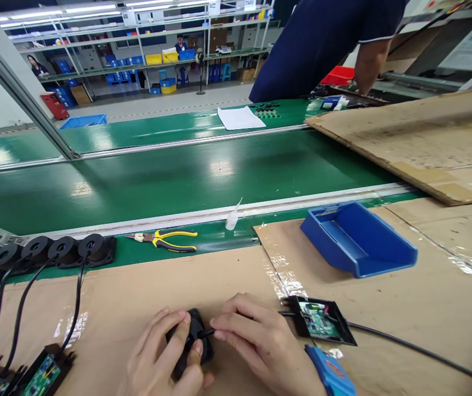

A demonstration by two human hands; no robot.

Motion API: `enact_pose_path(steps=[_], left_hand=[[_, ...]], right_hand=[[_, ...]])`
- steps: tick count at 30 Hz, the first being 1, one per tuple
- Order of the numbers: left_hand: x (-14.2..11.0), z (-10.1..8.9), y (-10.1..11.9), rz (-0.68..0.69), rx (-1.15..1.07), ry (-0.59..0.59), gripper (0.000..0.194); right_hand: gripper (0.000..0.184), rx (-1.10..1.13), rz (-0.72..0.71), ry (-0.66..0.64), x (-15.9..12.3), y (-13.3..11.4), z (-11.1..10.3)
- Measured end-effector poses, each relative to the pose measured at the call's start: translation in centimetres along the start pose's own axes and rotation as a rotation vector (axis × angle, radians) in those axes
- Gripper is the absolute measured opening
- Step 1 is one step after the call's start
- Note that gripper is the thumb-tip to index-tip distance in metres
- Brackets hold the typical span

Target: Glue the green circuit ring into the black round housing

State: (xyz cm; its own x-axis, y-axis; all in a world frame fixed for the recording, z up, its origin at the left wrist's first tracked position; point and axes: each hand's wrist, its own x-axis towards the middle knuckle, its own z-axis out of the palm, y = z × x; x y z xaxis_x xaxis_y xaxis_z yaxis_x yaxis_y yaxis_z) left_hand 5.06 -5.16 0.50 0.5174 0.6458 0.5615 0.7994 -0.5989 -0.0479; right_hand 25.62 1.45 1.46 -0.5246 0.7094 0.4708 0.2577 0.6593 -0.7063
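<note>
At the front middle of the cardboard, my left hand [167, 352] grips a black square-flanged housing [196, 324] between fingers and thumb, covering part of it. My right hand [256, 335] pinches the black cable [206, 333] close to where it meets the housing. That cable passes under my right hand and comes out at an open black case [322, 320] with a green circuit board inside. Beyond the case, another length of black cable [417, 349] runs off to the right. A blue tool [330, 369], partly hidden, lies beside my right wrist.
Several round black housings [95, 248] with cables line the left, leading to black cases with circuit boards [42, 377]. Yellow-black pliers [165, 240], a small white bottle [233, 217] and a blue bin [357, 239] lie ahead. Beyond the green belt [178, 170], a co-worker [322, 49] leans over.
</note>
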Motion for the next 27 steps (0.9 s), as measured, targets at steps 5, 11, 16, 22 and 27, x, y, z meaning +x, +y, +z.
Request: enact_pose_path(steps=[5, 11, 16, 22, 27], left_hand=[[-0.7, 0.3, 0.1, -0.077, -0.074, 0.083, 0.016], [-0.3, -1.0, -0.3, -0.250, -0.417, -0.025, 0.026], [1.8, -0.2, 0.1, -0.815, -0.910, -0.099, 0.016], [2.6, 0.3, -0.1, -0.889, -1.114, -0.161, 0.020], [2.5, 0.1, -0.1, -0.890, -1.073, -0.176, 0.023]], right_hand=[[0.008, -0.188, -0.051, -0.016, -1.3, -1.2, 0.5], [0.051, 0.337, 0.597, -0.452, -1.9, -1.5, 2.7], [0.082, 0.796, 0.923, -0.522, -0.8, -1.5, 3.8], [0.105, 1.074, 0.997, -0.476, -0.6, -1.9, 4.9], [0.102, 1.168, 0.958, -0.404, -0.8, -2.0, 5.6]])
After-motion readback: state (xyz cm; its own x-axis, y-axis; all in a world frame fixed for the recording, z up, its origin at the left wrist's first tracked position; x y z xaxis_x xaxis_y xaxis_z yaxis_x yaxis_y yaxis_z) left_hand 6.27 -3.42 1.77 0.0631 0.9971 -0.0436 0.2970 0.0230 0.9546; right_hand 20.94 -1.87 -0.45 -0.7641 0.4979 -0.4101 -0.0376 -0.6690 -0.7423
